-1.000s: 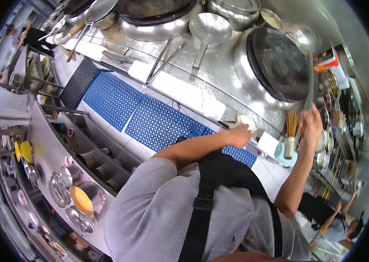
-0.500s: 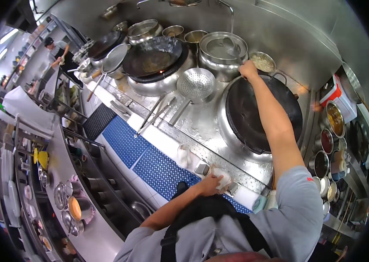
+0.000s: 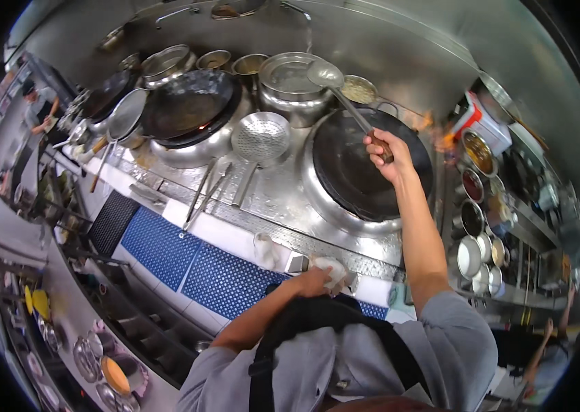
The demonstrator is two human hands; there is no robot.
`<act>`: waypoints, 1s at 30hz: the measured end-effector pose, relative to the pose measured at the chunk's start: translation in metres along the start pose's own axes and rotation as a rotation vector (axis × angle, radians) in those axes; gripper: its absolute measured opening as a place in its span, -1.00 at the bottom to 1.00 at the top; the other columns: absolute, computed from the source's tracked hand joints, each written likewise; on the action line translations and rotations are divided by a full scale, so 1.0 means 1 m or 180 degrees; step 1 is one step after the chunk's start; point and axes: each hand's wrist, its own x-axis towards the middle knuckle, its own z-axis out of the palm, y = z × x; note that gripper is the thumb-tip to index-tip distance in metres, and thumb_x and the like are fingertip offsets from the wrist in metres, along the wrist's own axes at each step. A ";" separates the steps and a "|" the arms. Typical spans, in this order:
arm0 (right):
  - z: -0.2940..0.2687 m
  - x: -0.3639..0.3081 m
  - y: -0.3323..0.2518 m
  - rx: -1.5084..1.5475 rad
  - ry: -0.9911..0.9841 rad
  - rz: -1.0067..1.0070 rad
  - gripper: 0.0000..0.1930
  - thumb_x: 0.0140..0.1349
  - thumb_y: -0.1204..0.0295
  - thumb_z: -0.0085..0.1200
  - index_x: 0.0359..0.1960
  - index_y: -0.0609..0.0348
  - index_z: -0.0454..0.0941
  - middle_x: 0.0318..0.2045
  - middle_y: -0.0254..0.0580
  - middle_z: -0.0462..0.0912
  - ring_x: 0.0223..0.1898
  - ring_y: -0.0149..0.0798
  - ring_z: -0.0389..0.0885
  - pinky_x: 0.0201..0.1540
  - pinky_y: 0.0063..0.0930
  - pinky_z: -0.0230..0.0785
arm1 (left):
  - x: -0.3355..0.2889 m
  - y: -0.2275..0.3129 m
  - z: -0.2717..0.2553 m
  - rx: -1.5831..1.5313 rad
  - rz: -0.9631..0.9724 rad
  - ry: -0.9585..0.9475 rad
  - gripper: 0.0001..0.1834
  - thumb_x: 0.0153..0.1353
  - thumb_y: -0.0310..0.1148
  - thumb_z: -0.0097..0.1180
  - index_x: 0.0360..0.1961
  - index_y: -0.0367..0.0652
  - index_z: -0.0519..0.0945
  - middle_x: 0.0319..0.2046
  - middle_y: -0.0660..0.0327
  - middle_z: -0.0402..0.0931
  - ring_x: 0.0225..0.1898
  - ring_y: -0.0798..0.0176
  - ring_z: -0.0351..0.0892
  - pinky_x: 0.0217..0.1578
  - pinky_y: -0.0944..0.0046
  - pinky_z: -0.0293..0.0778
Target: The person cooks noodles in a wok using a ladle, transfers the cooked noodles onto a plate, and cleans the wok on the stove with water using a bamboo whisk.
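Observation:
My right hand (image 3: 387, 154) is closed round the wooden handle of a steel ladle (image 3: 352, 108). The ladle's bowl is up at the far side, between a lidded-looking steel pot (image 3: 295, 74) and a small pan of pale food (image 3: 358, 92). Below my right hand lies a large black wok (image 3: 355, 172) on its steel ring burner, with no food visible in it. Close to my body, at the stove's front edge, my left hand (image 3: 315, 280) is closed on a white cloth (image 3: 332, 270). The fingers of that hand are partly hidden.
Orange flame (image 3: 446, 137) flares right of the wok. A perforated skimmer (image 3: 261, 137) rests on the stove, left of it a second wok (image 3: 190, 110). Sauce pots (image 3: 479, 151) line the right side. Co-workers (image 3: 39, 113) stand far left and at lower right.
My right hand has come back from the far pots and lifted the ladle, now held over the wok. Flame has grown at the wok's right. The view has shifted; my left hand still holds the cloth.

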 end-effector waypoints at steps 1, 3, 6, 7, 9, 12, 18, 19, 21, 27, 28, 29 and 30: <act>0.002 -0.026 0.003 -0.0049 0.0085 -0.0041 -0.89 0.41 0.44 0.06 -0.15 0.20 0.44 -0.31 -0.10 0.59 -0.53 -0.45 0.42 -0.65 -0.56 0.16 | -0.001 -0.002 -0.005 -0.0082 0.0060 -0.0044 -0.35 0.26 -0.07 0.28 0.26 -0.28 0.62 0.49 -0.30 0.22 0.36 -0.32 0.43 0.44 -0.01 0.27; 0.001 -0.079 0.012 -0.0100 0.0393 -0.0082 -0.76 0.38 0.46 0.10 0.01 0.22 0.42 -0.34 -0.13 0.60 -0.55 -0.45 0.45 -0.67 -0.58 0.16 | -0.001 -0.004 -0.015 -0.0364 0.0125 -0.0184 -0.34 0.24 -0.07 0.26 0.28 -0.26 0.61 0.46 -0.34 0.22 0.35 -0.31 0.45 0.41 -0.04 0.33; 0.009 -0.137 0.026 -0.1075 0.0973 0.0045 -0.60 0.34 0.48 0.14 0.18 0.27 0.38 -0.41 -0.19 0.60 -0.60 -0.46 0.48 -0.70 -0.57 0.17 | 0.000 -0.005 -0.022 -0.0391 0.0383 -0.0210 -0.36 0.23 -0.09 0.26 0.27 -0.22 0.61 0.27 -0.25 0.52 0.27 -0.28 0.54 0.33 -0.01 0.42; -0.003 -0.148 0.027 -0.1538 0.1223 0.0051 -0.48 0.31 0.51 0.17 0.29 0.33 0.37 -0.45 -0.24 0.61 -0.64 -0.46 0.51 -0.72 -0.55 0.20 | 0.003 -0.001 -0.024 -0.0414 0.0490 -0.0185 -0.38 0.23 -0.09 0.25 0.25 -0.23 0.62 0.20 -0.21 0.58 0.22 -0.28 0.58 0.30 -0.01 0.46; -0.026 -0.170 0.029 -0.2114 0.1203 -0.0088 -0.40 0.31 0.53 0.13 0.39 0.38 0.31 -0.42 -0.24 0.62 -0.63 -0.49 0.52 -0.71 -0.54 0.20 | 0.009 0.007 -0.030 -0.0548 0.0567 -0.0178 -0.42 0.25 -0.12 0.26 0.21 -0.25 0.64 0.08 -0.16 0.68 0.09 -0.21 0.68 0.17 0.03 0.54; -0.096 -0.205 0.054 -0.2699 0.1565 -0.0700 -0.37 0.33 0.54 0.08 0.45 0.37 0.27 -0.43 -0.32 0.56 -0.57 -0.56 0.48 -0.63 -0.60 0.18 | 0.004 0.058 -0.072 -0.1081 -0.0202 -0.0446 -0.53 0.32 -0.30 0.27 0.24 -0.16 0.65 -0.10 -0.03 0.76 -0.17 0.14 0.76 -0.04 0.19 0.63; -0.172 -0.307 0.085 -0.3493 0.2594 -0.1078 -0.35 0.18 0.53 0.11 0.39 0.20 0.49 -0.46 -0.15 0.54 -0.43 -0.36 0.44 -0.26 -0.43 0.39 | 0.034 0.090 -0.106 -0.1432 0.0483 0.1276 -0.69 0.35 -0.42 0.25 0.07 -0.32 0.69 -0.12 -0.05 0.75 -0.16 0.10 0.76 -0.13 0.16 0.63; -0.186 -0.322 0.091 -0.3765 0.2819 -0.1095 -0.34 0.17 0.53 0.11 0.40 0.20 0.47 -0.47 -0.13 0.54 -0.43 -0.32 0.46 -0.26 -0.39 0.41 | 0.046 0.101 -0.116 -0.1111 0.0572 0.1876 -0.73 0.35 -0.41 0.24 0.01 -0.32 0.70 -0.15 -0.05 0.73 -0.18 0.03 0.73 -0.12 0.10 0.62; -0.209 -0.349 0.113 -0.4131 0.3108 -0.1177 -0.31 0.14 0.55 0.12 0.42 0.21 0.46 -0.47 -0.08 0.56 -0.44 -0.24 0.51 -0.26 -0.31 0.45 | 0.070 0.120 -0.127 -0.0772 0.0715 0.2417 -0.76 0.36 -0.40 0.24 -0.05 -0.33 0.71 -0.17 -0.04 0.71 -0.21 -0.04 0.71 -0.10 0.04 0.60; -0.305 -0.385 0.192 -0.5094 0.3253 -0.1271 -0.27 0.07 0.59 0.18 0.40 0.16 0.47 -0.18 0.19 0.64 -0.12 0.23 0.61 0.02 -0.01 0.50 | 0.147 0.124 -0.134 0.1648 0.0225 0.1782 -0.68 0.52 -0.22 -0.07 -0.15 -0.17 0.67 -0.21 -0.04 0.66 -0.13 -0.19 0.68 -0.07 -0.24 0.48; -0.292 -0.378 0.187 -0.5613 0.3467 -0.0733 -0.32 0.07 0.50 0.26 0.34 0.14 0.52 -0.09 0.13 0.58 -0.03 0.20 0.54 0.04 0.00 0.46 | 0.148 0.107 -0.133 0.1792 -0.0113 0.1349 -0.66 0.53 -0.19 -0.11 -0.16 -0.15 0.66 -0.22 -0.04 0.67 -0.11 -0.19 0.68 -0.08 -0.25 0.48; -0.269 -0.376 0.175 -0.5499 0.3648 -0.0876 -0.31 0.08 0.37 0.35 0.32 0.18 0.51 -0.08 0.07 0.54 -0.06 0.18 0.49 0.00 -0.02 0.40 | 0.145 0.109 -0.133 0.1818 0.0118 0.1407 -0.65 0.53 -0.17 -0.09 -0.17 -0.16 0.67 -0.25 -0.07 0.70 -0.13 -0.25 0.68 -0.07 -0.27 0.47; -0.254 -0.367 0.164 -0.5671 0.3474 -0.1457 -0.32 0.09 0.26 0.38 0.30 0.13 0.54 -0.09 0.08 0.55 -0.08 0.15 0.51 0.00 0.00 0.41 | 0.145 0.070 -0.130 0.1814 0.0118 0.1558 -0.62 0.53 -0.16 -0.08 -0.19 -0.21 0.69 -0.25 -0.13 0.71 -0.13 -0.31 0.67 -0.04 -0.28 0.46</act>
